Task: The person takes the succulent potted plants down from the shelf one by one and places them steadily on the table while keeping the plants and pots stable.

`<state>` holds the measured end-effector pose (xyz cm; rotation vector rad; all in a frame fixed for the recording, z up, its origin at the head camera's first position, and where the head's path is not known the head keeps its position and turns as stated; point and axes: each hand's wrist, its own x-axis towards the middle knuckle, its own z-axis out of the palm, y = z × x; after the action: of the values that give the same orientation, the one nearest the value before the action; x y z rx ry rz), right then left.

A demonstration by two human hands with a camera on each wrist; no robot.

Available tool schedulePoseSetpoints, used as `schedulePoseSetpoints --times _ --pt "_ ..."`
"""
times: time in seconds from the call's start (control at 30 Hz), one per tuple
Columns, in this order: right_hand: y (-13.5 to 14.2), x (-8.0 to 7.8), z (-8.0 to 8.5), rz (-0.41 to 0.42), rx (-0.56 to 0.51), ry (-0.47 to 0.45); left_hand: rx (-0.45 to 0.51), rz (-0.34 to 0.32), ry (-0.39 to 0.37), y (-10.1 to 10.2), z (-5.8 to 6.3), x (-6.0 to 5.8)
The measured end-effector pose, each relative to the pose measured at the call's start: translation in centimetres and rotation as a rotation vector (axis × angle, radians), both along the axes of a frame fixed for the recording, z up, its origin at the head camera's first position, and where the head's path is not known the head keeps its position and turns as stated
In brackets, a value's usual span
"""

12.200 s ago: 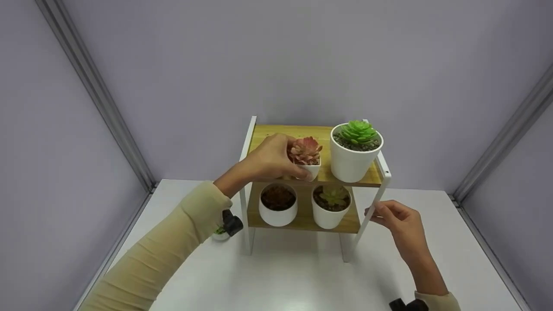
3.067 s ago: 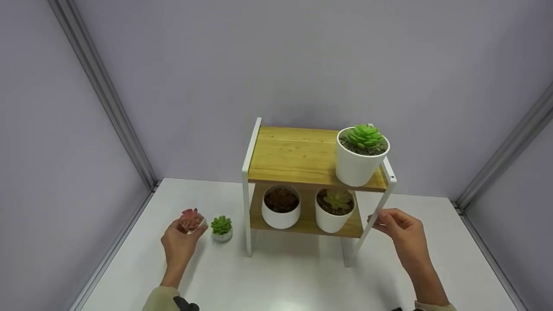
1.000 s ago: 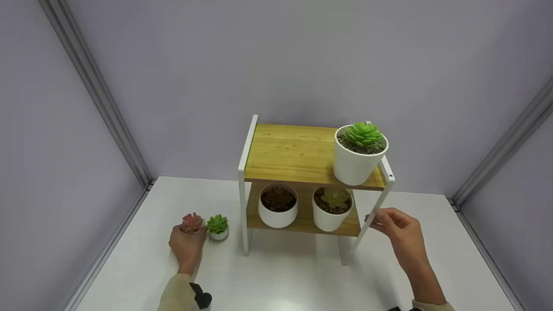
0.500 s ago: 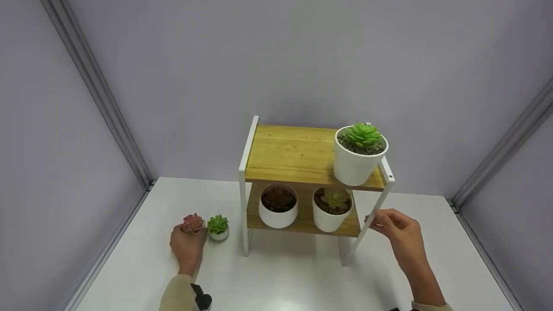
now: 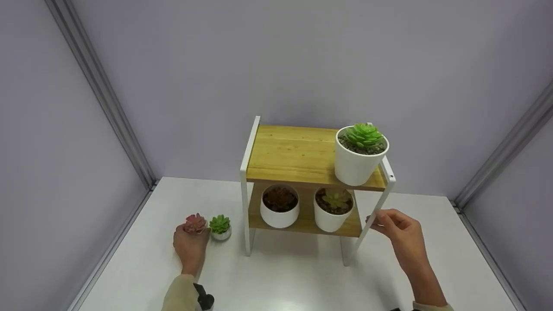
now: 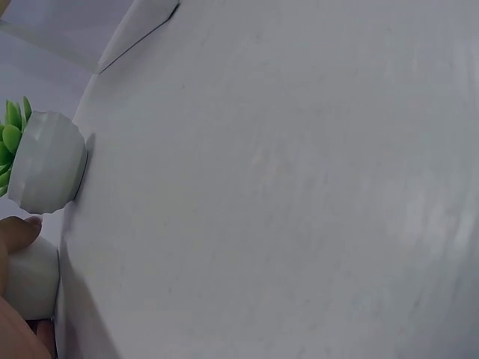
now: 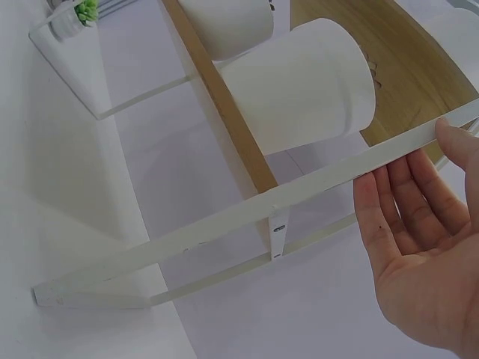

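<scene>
Your left hand (image 5: 190,248) is gripping the potted red succulent (image 5: 195,223), which is standing on the white table (image 5: 285,280), and a small green succulent (image 5: 220,224) is standing just beside it. Your right hand (image 5: 402,233) is pinching the near right leg (image 5: 381,199) of the rack (image 5: 249,149). Farther in, a dark red plant (image 5: 281,199) and a pale green plant (image 5: 337,198) are sitting in white pots (image 5: 280,219) on the lower board (image 5: 306,216); above, a bright green plant (image 5: 365,135) is occupying the right end of the upper board (image 5: 293,155).
</scene>
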<state>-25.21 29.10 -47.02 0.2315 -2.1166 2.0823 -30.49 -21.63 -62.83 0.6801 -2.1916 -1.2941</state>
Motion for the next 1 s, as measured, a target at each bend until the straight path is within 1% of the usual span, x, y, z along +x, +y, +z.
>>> schedulePoseSetpoints --times 0.1,0.23,0.3,0.4,0.63,0.83,1.0 --pt "0.1 0.0 0.0 0.017 0.009 0.012 -0.017 -0.005 -0.023 0.0 -0.1 0.1" --pt "0.0 0.1 -0.1 0.005 0.024 0.003 -0.040 -0.018 -0.031 -0.1 -0.4 0.4" --pt "-0.2 0.1 -0.1 -0.010 0.025 -0.007 -0.035 -0.022 -0.029 -0.3 -0.4 0.5" --pt "-0.2 0.1 -0.1 -0.010 0.042 -0.001 -0.029 -0.030 -0.028 -0.4 -0.5 0.8" --pt "-0.3 0.0 -0.1 -0.060 0.041 -0.026 -0.029 -0.045 -0.033 -0.3 -0.2 1.6" --pt "-0.4 0.0 -0.1 -0.061 0.014 -0.022 -0.050 -0.046 -0.033 -0.4 0.0 2.3" --pt "-0.4 0.0 0.0 -0.068 0.013 -0.037 -0.048 -0.016 -0.037 -0.5 0.2 3.0"
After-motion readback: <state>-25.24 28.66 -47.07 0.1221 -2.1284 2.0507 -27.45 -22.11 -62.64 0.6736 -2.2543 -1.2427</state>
